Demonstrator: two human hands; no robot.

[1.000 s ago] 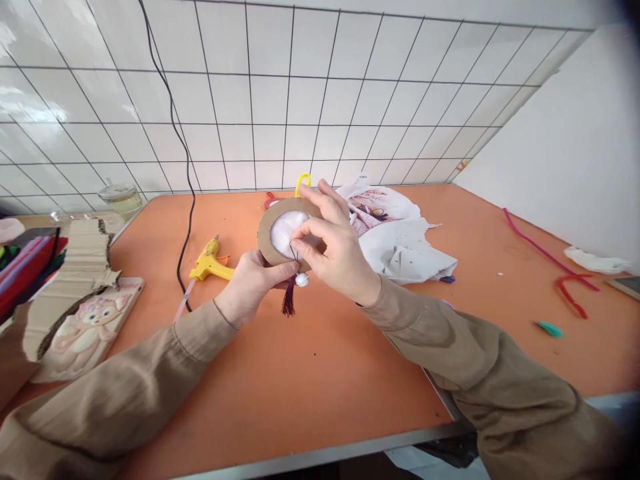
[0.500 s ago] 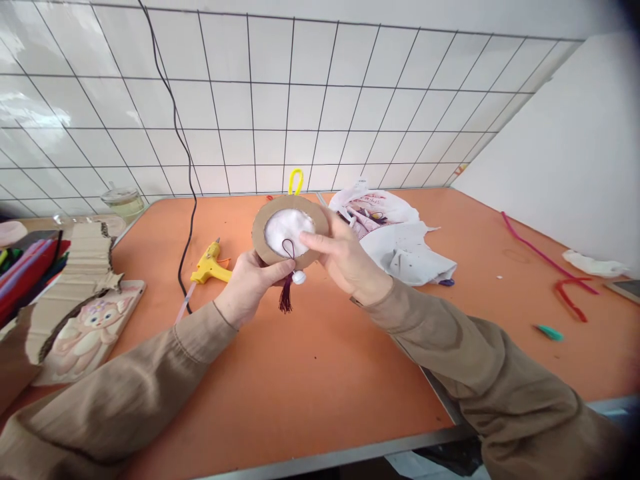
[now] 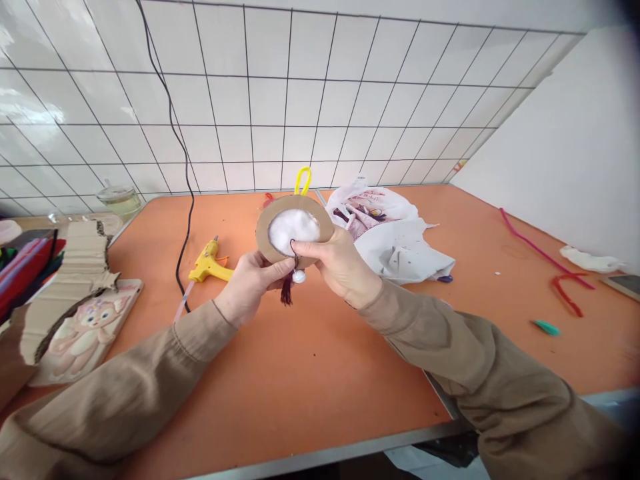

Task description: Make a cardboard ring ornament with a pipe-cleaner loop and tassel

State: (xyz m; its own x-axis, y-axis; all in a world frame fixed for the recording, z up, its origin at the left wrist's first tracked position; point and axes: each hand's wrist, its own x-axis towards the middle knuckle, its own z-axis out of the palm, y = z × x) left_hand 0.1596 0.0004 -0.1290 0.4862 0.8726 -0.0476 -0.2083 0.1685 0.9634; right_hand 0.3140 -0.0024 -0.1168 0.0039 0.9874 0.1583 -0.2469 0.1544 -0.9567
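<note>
Above the orange table I hold a cardboard ring with white stuffing filling its middle. A yellow loop sticks up from its top edge. At the lower edge hangs a dark red tassel beside a white bead. My left hand grips the ring's lower left, its thumb on the tassel near the bead. My right hand is closed on the ring's right side, its thumb pressing the tassel's thin cord loop against the ring's lower inner rim. Fingers behind the ring are hidden.
A yellow glue gun lies left of my hands, near a black cable. Behind on the right is a white plastic bag. Torn cardboard and a tablet in a cartoon case lie left; pipe cleaners lie right.
My right thumb has moved down from the white stuffing onto the tassel's cord loop, now mostly covered. The ring has shifted and turned slightly to the right.
</note>
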